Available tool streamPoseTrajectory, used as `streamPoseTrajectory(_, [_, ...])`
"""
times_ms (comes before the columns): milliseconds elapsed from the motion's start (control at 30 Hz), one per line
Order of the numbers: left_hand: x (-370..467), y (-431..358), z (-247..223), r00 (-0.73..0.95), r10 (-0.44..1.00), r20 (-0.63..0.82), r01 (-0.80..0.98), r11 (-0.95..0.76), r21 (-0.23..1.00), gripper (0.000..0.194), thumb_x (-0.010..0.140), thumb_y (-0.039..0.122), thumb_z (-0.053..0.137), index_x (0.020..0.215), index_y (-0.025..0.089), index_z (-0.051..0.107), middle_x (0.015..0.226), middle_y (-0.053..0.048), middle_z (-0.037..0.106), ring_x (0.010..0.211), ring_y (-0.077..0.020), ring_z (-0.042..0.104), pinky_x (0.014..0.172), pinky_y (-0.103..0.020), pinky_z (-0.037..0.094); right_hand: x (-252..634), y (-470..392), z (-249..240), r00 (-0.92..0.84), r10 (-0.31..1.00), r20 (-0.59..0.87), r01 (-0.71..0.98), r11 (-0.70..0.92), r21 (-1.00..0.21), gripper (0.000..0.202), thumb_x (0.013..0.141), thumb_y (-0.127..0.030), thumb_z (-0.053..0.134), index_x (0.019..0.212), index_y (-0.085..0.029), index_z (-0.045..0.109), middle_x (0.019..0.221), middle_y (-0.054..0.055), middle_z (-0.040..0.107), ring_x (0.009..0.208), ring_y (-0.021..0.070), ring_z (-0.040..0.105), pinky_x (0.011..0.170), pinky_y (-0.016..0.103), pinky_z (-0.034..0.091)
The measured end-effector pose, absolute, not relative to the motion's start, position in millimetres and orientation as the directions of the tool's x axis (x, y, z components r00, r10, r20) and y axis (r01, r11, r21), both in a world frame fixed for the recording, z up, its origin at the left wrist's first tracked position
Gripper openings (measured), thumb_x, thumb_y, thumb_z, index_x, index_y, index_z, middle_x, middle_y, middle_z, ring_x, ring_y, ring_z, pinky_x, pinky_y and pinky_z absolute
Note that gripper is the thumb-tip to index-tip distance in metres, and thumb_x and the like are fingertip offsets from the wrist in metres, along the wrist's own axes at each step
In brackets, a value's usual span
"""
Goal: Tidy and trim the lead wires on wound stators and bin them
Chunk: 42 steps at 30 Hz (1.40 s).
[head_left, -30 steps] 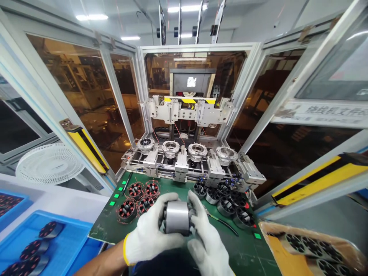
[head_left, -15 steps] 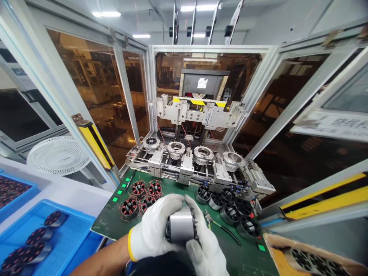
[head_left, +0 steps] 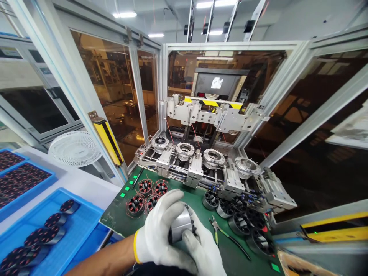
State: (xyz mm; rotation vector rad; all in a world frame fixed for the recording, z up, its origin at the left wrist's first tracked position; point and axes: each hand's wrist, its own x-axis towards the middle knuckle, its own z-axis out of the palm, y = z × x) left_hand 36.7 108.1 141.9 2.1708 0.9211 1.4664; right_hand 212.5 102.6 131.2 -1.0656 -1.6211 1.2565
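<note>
- Left hand (head_left: 158, 230) and right hand (head_left: 205, 245) clamp the metal core (head_left: 180, 225) between them, above the green table (head_left: 230, 257).
- Its axis runs roughly sideways, palm to palm (slightly tilted); neither hand is clearly nearer.

Gloved left hand (head_left: 162, 230) and right hand (head_left: 202, 243) gripping metal-sided stator core (head_left: 181, 224) above green table (head_left: 115, 212).

Big see-through brown window panels (head_left: 106, 76) sit in shiny silver metal frames (head_left: 139, 84) around the back and sides. Long white lights (head_left: 124, 15) glow on the pale ceiling (head_left: 155, 11). A round white plastic fan (head_left: 75, 148) stands near the green tabletop (head_left: 115, 218), outside the frame.
</note>
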Motion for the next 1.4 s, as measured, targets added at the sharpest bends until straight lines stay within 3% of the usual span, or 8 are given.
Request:
streamPoseTrajectory(67, [35, 110, 145, 0.293, 0.684, 0.668, 0.333, -0.728, 0.600, 0.113, 0.048, 0.031, 0.088, 0.143, 0.034, 0.026, 0.141, -0.016, 0.040, 0.126, -0.0392, 0.043, 0.103, -0.051, 0.035, 213, 108, 131, -0.362, 0.926, 0.109, 0.147, 0.172, -0.974, 0.062, 0.086, -0.056, 0.049, 0.137, -0.021, 0.043, 0.122, 0.011, 0.061, 0.107, 0.0278, 0.060, 0.087, 0.038, 0.051])
streamPoseTrajectory(200, [30, 117, 144, 0.419, 0.660, 0.624, 0.383, -0.751, 0.538, 0.088, 0.066, 0.018, 0.072, 0.141, 0.031, 0.028, 0.132, -0.015, 0.049, 0.122, -0.0331, 0.049, 0.103, -0.048, 0.037, 204, 119, 124, -0.449, 0.884, 0.128, 0.085, 0.185, -0.979, 0.052, 0.087, -0.053, 0.050, 0.129, -0.023, 0.051, 0.115, 0.009, 0.064, 0.102, 0.0267, 0.062, 0.083, 0.038, 0.052])
streamPoseTrajectory(367, [20, 119, 127, 0.286, 0.704, 0.650, 0.531, -0.681, 0.504, 0.107, 0.058, 0.039, 0.080, 0.145, 0.024, 0.019, 0.145, -0.020, 0.031, 0.134, -0.0405, 0.031, 0.106, -0.058, 0.030, 194, 147, 131, -0.530, 0.842, 0.100, -0.022, 0.104, -0.994, 0.042, 0.091, -0.043, 0.047, 0.125, -0.021, 0.054, 0.108, 0.008, 0.066, 0.094, 0.0242, 0.063, 0.080, 0.037, 0.052])
streamPoseTrajectory(467, [-1, 108, 109, 0.139, 0.716, 0.684, 0.632, -0.596, 0.495, 0.104, 0.062, 0.039, 0.078, 0.145, 0.022, 0.018, 0.148, -0.020, 0.025, 0.135, -0.0393, 0.029, 0.105, -0.059, 0.032, 204, 192, 159, -0.521, 0.841, 0.149, 0.101, 0.234, -0.967, 0.043, 0.088, -0.039, 0.052, 0.127, -0.023, 0.053, 0.119, 0.006, 0.062, 0.106, 0.0241, 0.058, 0.094, 0.037, 0.045])
streamPoseTrajectory(567, [-28, 92, 72, -0.159, 0.757, 0.633, 0.734, -0.338, 0.589, 0.086, 0.071, 0.028, 0.070, 0.143, 0.024, 0.022, 0.145, -0.017, 0.032, 0.133, -0.0336, 0.035, 0.106, -0.054, 0.036, 216, 254, 192, -0.380, 0.878, 0.292, 0.448, 0.451, -0.772, 0.040, 0.082, -0.035, 0.056, 0.120, -0.023, 0.058, 0.132, 0.005, 0.053, 0.110, 0.0246, 0.055, 0.098, 0.037, 0.041])
streamPoseTrajectory(667, [-51, 82, 23, -0.444, 0.726, 0.525, 0.763, 0.000, 0.646, 0.079, 0.075, 0.037, 0.064, 0.142, 0.017, 0.026, 0.140, -0.018, 0.037, 0.130, -0.0356, 0.038, 0.106, -0.056, 0.035, 221, 314, 212, -0.320, 0.862, 0.392, 0.715, 0.492, -0.497, 0.027, 0.079, -0.036, 0.059, 0.097, -0.018, 0.068, 0.142, 0.006, 0.042, 0.110, 0.0279, 0.054, 0.096, 0.039, 0.042])
streamPoseTrajectory(867, [-59, 91, -36, -0.631, 0.705, 0.325, 0.619, 0.204, 0.758, 0.068, 0.086, 0.042, 0.045, 0.144, 0.016, 0.022, 0.143, -0.016, 0.035, 0.131, -0.0313, 0.039, 0.109, -0.049, 0.034, 206, 387, 211, -0.543, 0.782, 0.306, 0.780, 0.605, -0.162, 0.024, 0.082, -0.032, 0.057, 0.097, -0.018, 0.067, 0.146, 0.004, 0.036, 0.110, 0.0267, 0.054, 0.094, 0.037, 0.044])
streamPoseTrajectory(1400, [-59, 94, -37, -0.619, 0.765, 0.176, 0.598, 0.314, 0.737, 0.066, 0.086, 0.046, 0.042, 0.143, 0.019, 0.023, 0.142, -0.014, 0.040, 0.125, -0.0311, 0.046, 0.105, -0.049, 0.039, 197, 419, 188, -0.631, 0.768, 0.112, 0.766, 0.639, -0.066, 0.030, 0.084, -0.038, 0.054, 0.104, -0.018, 0.067, 0.147, 0.004, 0.034, 0.117, 0.0249, 0.051, 0.098, 0.031, 0.041])
